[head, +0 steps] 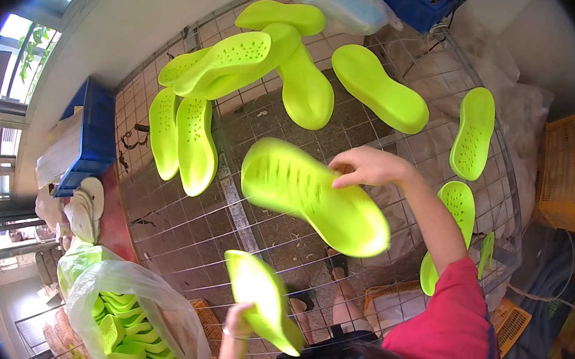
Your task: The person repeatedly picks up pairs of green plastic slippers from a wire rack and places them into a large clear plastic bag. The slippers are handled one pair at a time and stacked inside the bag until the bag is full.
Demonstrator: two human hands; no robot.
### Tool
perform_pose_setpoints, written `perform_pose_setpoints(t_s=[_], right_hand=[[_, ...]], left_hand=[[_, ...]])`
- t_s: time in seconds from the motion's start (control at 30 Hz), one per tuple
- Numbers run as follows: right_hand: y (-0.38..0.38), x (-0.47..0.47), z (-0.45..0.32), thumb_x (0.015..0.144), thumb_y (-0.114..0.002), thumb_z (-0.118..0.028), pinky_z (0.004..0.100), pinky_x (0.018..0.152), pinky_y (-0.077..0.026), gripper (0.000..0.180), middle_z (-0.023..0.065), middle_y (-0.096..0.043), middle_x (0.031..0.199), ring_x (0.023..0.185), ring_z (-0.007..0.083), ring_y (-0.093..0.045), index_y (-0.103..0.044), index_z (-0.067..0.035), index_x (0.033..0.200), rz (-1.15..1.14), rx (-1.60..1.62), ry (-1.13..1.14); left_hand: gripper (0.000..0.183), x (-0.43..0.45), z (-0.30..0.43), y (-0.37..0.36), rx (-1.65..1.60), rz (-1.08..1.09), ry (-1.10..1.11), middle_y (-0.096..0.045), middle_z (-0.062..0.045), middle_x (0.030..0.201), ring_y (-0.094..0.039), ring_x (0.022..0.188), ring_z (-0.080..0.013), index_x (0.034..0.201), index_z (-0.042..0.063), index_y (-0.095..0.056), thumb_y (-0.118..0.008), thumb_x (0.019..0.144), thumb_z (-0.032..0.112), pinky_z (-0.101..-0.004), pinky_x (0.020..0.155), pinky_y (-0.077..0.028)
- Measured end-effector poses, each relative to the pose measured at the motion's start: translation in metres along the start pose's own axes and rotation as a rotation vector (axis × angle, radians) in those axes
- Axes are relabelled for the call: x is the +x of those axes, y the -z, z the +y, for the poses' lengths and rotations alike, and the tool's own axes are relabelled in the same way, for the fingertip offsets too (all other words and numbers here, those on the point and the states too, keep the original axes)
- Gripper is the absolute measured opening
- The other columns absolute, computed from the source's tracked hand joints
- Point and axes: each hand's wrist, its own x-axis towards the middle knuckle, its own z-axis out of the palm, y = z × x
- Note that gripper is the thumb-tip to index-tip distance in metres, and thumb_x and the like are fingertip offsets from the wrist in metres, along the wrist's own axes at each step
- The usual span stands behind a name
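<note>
My right hand (373, 166) pinches the edge of a lime-green shoe insole (349, 215) over the middle of a wire mesh rack (197, 233). That insole is blurred, with a row of slots showing in its wider end. Low in the view, my left hand (238, 320) grips a lime-green insole piece (258, 287), tilted on edge near my body; whether it is one insole or two pressed together I cannot tell. Ahead, several insoles (242, 56) lie overlapping on the mesh. Another insole (381, 89) lies apart, and a perforated one (472, 133) is at the right.
A clear plastic bag (160, 292) full of stacked lime-green insoles stands at lower left. Beyond it are white insoles (86, 205) and a blue crate (93, 133). Another blue bin (421, 9) is at the far edge. Orange crates (564, 172) and plastic sheeting line the right.
</note>
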Motion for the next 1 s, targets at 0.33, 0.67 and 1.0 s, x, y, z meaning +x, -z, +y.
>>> perform_pose_setpoints(t_s=[0.33,0.67,1.0], right_hand=[[0.045,-0.050,-0.056,0.092,-0.060,-0.038,0.0365,0.112,-0.028,0.080,0.0129,-0.033,0.151,0.137,0.0214,-0.034,-0.020,-0.002,0.151,0.359,0.710,-0.052],[0.026,0.123,-0.044,0.083,-0.070,-0.028,0.0344,0.070,-0.050,0.054,0.0178,-0.067,0.100,0.089,0.0196,-0.067,-0.055,0.014,0.114,0.663,0.681,-0.250],[-0.101,-0.041,-0.106,0.082,-0.059,-0.013,0.0351,0.087,-0.050,0.023,0.0031,-0.061,0.095,0.091,0.0197,-0.062,-0.058,-0.015,0.105,0.226,-0.531,0.977]], left_hand=[[0.061,0.072,0.071,-0.043,0.076,-0.002,-0.232,-0.061,-0.012,0.119,-0.061,0.105,-0.0248,0.131,0.001,-0.046,-0.056,0.091,0.046,-0.0397,0.092,-0.050],[0.089,0.089,0.040,-0.048,-0.287,-0.262,-0.275,-0.056,-0.015,0.131,-0.061,0.109,-0.0253,0.138,0.005,-0.044,-0.063,0.077,0.067,-0.0408,0.087,-0.056],[0.081,0.056,0.007,-0.003,-0.350,-0.501,0.191,-0.058,-0.016,0.126,-0.062,0.106,-0.0249,0.136,0.001,-0.045,-0.053,0.086,0.064,-0.0375,0.090,-0.053]])
